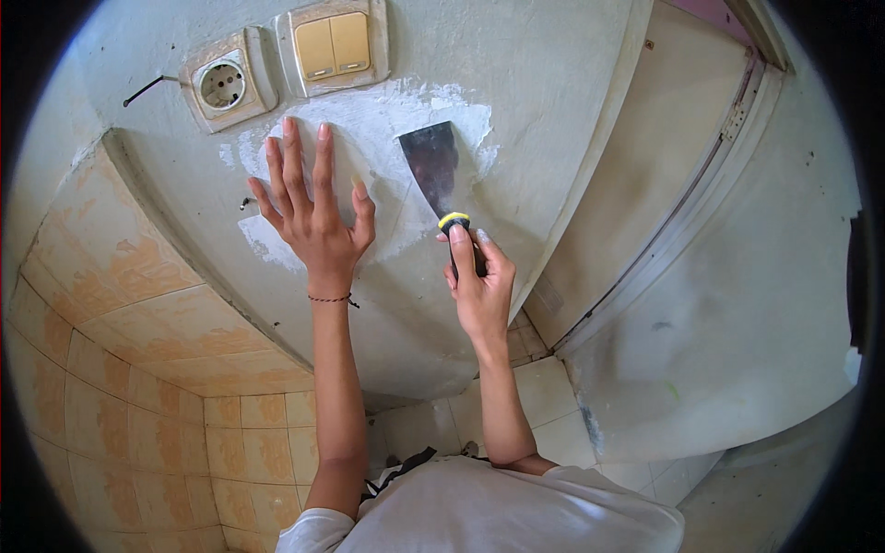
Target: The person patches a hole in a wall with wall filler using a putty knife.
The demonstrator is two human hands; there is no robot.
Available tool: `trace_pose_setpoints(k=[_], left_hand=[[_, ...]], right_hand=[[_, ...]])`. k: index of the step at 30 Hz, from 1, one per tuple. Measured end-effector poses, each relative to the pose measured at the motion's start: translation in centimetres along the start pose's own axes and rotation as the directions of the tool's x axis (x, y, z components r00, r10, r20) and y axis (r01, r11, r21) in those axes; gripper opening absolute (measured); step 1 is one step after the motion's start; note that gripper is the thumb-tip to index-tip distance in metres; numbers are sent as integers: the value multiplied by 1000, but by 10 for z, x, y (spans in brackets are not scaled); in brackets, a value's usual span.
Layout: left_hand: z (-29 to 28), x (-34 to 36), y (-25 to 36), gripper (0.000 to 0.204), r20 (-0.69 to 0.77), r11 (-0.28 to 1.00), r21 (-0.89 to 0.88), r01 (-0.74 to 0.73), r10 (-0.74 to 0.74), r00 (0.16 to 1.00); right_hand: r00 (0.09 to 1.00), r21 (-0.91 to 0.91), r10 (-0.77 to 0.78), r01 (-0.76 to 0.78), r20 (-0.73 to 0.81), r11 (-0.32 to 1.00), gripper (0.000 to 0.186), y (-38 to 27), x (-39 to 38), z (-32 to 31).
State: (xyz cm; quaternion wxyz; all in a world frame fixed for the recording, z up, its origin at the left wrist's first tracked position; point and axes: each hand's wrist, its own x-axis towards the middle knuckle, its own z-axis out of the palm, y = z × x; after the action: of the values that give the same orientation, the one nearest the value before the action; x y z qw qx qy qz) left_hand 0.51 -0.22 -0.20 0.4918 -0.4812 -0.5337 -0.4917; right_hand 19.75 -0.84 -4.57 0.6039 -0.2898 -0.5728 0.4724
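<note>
My left hand (318, 217) lies flat with fingers spread over a patch of white filler (376, 115) on the grey-green wall. A thin braided cord circles that wrist. In my right hand (481, 286) is a putty knife (431, 166), gripped by its black and yellow handle with the thumb along it. Its wide dark blade points up at the right part of the white patch; whether the edge touches the wall I cannot tell. Some whitish residue shows on the blade near the handle and on a finger of my right hand.
Above the patch are a round wall socket (221, 85) and a cream double light switch (332, 46). A dark nail or hook (147, 89) sticks out left of the socket. Orange-patterned tiles (138, 267) cover the lower left wall. To the right is a door (645, 147) in its frame.
</note>
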Motion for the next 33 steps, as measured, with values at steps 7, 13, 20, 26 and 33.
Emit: trace_pose_setpoints(k=[7, 13, 20, 26, 33], left_hand=[[-1, 0, 1, 61, 15, 999, 34, -29, 28, 999], [1, 0, 0, 65, -3, 1000, -3, -11, 11, 1000], [1, 0, 1, 64, 2, 1000, 8, -10, 10, 1000], [1, -1, 0, 63, 6, 1000, 10, 2, -2, 1000], [1, -1, 0, 62, -3, 1000, 7, -3, 3, 1000]], right_hand=[[998, -22, 57, -57, -1, 998, 33, 2, -7, -3], [1000, -6, 22, -22, 22, 1000, 34, 1, -4, -1], [1000, 3, 21, -21, 14, 1000, 34, -3, -2, -1], [1000, -15, 12, -12, -21, 1000, 31, -5, -6, -3], [999, 18, 36, -36, 7, 999, 31, -8, -4, -1]])
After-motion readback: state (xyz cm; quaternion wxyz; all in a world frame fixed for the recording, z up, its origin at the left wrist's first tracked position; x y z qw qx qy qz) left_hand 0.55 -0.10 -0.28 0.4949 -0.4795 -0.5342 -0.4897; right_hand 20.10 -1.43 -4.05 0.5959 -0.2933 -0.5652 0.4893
